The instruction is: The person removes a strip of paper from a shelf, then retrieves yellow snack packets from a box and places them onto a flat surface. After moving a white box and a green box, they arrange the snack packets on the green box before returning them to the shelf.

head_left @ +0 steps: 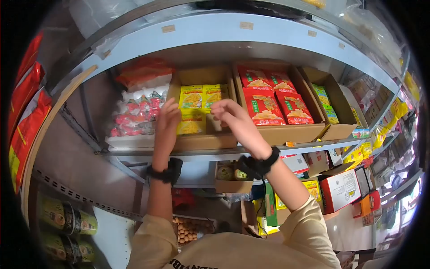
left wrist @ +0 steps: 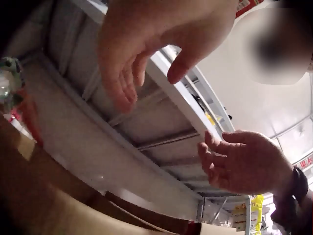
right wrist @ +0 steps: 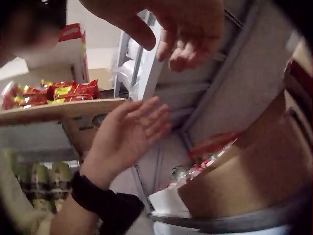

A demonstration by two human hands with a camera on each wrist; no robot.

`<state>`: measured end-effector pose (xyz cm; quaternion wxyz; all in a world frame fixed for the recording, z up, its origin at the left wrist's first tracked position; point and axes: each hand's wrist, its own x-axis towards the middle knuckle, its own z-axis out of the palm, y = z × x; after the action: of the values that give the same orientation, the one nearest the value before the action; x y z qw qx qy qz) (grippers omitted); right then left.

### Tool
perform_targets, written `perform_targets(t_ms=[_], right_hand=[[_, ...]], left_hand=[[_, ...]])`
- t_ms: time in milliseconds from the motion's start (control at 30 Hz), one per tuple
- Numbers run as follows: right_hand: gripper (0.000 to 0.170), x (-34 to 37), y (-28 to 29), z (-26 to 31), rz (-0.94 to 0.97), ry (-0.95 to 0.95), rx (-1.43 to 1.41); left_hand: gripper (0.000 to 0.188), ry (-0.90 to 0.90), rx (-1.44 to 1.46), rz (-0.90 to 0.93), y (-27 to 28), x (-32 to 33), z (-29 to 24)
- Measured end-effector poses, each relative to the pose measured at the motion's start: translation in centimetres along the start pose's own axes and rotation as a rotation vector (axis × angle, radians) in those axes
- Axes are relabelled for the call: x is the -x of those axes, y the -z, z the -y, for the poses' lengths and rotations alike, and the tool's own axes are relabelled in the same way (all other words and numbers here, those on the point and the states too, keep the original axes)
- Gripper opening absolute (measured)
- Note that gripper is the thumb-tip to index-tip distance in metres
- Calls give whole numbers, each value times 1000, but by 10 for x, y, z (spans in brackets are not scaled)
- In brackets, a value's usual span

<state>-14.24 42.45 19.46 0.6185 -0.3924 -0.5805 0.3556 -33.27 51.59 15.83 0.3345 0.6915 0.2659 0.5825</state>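
Note:
My left hand [head_left: 167, 127] is raised at the left side of a cardboard box [head_left: 190, 142], its fingers loosely bent and holding nothing. Over the same box's right side is my right hand [head_left: 237, 120], also without anything in its grasp, thumb apart from the curved fingers. Between the hands, yellow packets [head_left: 191, 122] lie flat inside the box, partly covered by the right hand. In the left wrist view the right hand [left wrist: 247, 161] faces the left one [left wrist: 166, 34] across a gap. The right wrist view shows the left palm [right wrist: 124, 137] with spread fingers.
Left of the box, a white tray [head_left: 130, 142] bears pink-and-white wrapped packs [head_left: 139, 112]. To the right stand a carton [head_left: 277, 133] of red packets [head_left: 264, 106] and a narrower box [head_left: 339, 131] with green-yellow packets. A shelf beam [head_left: 206, 33] runs above; eggs [head_left: 186, 231] sit below.

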Motion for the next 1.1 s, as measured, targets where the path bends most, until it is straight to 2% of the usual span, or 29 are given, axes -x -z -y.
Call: perform_targets(t_ms=[33, 100, 133, 200, 333, 400, 467, 500, 533, 600, 667, 700, 767, 800, 900, 1000, 1100], right_hand=[[21, -13, -5, -11, 40, -40, 148], [27, -34, -16, -38, 119, -120, 441], [30, -39, -23, -56, 156, -158, 586], [35, -49, -36, -72, 220, -226, 880], [39, -54, -44, -72, 496, -394, 1082], [40, -63, -40, -102, 627, -454, 1123], [40, -71, -37, -121, 713, -387, 1052], [40, -70, -36, -127, 760, -361, 1009], [41, -67, -37, -107, 820, -356, 1017], [41, -67, -35, -110, 831, -370, 943], [41, -65, -35, -109, 748, -419, 841], [40, -63, -35, -108, 706, -443, 788], [40, -72, -32, -127, 808, -373, 869], [40, -77, -31, -138, 858, -332, 910], [36, -79, -29, -153, 726, -305, 788], [31, -82, -20, -151, 592, -442, 585], [26, -81, -16, -142, 407, -678, 307]], left_hand=[[30, -68, -91, 25, 6, -7, 33], [33, -5, -427, 167, 11, -21, 78], [35, 27, -594, 237, 15, -25, 87], [35, 98, -729, 311, 14, -18, 80], [39, 390, -918, 536, 5, -28, 77], [41, 387, -911, 573, 4, -29, 89], [43, 434, -843, 603, 1, -25, 101], [43, 382, -815, 656, 3, -28, 141], [44, 330, -784, 705, 3, -33, 188], [46, 316, -790, 683, -1, -27, 182], [47, 406, -918, 695, -5, -27, 112], [48, 415, -871, 715, -8, -30, 117], [48, 455, -925, 748, -6, -28, 128], [48, 472, -954, 761, -6, -29, 111], [46, 479, -982, 718, -7, -28, 99], [45, 469, -974, 664, -9, -25, 85], [47, 480, -939, 654, -8, -27, 99]])
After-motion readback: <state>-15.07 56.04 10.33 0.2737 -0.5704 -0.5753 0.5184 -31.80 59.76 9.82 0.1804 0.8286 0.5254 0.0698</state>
